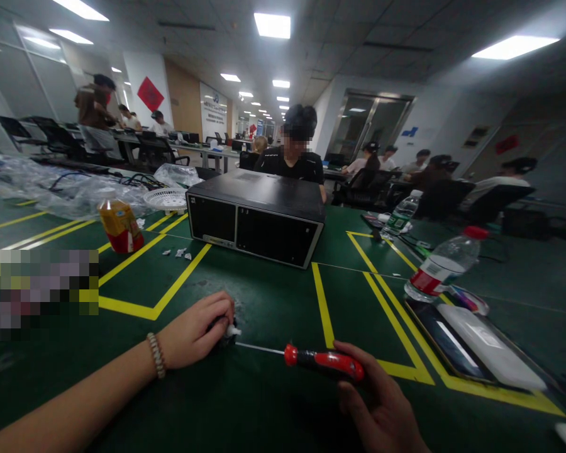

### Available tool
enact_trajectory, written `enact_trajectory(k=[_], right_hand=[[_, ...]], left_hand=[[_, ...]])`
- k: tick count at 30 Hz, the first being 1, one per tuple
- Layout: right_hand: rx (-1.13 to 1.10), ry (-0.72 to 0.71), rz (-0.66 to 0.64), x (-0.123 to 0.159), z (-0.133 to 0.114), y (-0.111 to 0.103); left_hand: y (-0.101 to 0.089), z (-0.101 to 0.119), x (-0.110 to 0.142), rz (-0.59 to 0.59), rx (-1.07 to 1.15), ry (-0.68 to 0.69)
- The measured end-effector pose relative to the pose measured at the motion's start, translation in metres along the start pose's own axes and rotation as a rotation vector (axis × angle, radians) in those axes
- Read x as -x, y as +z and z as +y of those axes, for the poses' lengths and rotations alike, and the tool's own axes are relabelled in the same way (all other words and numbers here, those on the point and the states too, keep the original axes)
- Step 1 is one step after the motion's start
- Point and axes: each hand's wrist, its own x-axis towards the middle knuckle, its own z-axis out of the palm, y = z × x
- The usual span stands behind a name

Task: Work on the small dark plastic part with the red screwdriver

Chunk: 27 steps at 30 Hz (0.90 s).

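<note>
My left hand (pixel 205 330), with a beaded bracelet on its wrist, rests on the green table, fingers curled around a small piece (pixel 234 330), white with dark parts. Most of that piece is hidden by the fingers, so its kind is unclear. Fingers and thumb of my right hand (pixel 375 390) are around the rear end of a screwdriver (pixel 323 362) with a red and black handle. Its thin metal shaft points left, and the tip is at or just beside the piece in my left hand.
Beyond my hands stands a black computer case (pixel 257 217) on the green table (pixel 273 402), a person seated behind it. Left are a drink bottle (pixel 120 223), a white basket (pixel 165 198) and plastic wrap (pixel 75 185). Right are a red-capped bottle (pixel 446 264) and a phone (pixel 446 340).
</note>
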Motion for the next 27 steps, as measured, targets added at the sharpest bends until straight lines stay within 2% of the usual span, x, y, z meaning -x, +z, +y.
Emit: enact_trajectory(k=[9,17,22,27], right_hand=[[0.019,-0.025,-0.005,0.0006,0.0011,-0.002],[0.022,-0.035,0.0,0.0008,0.0023,-0.0006],[0.096,-0.096,0.0,-0.0017,-0.0015,-0.0027],[0.208,-0.233,0.004,-0.0034,-0.0022,-0.0026]], left_hand=[[-0.0011,0.0064,0.0002,0.018,0.003,-0.033],[-0.001,0.0014,-0.0001,-0.002,0.008,-0.027],[-0.0014,0.0017,-0.0007,-0.01,-0.011,-0.025],[-0.0034,0.0054,-0.0009,-0.035,-0.049,-0.041]])
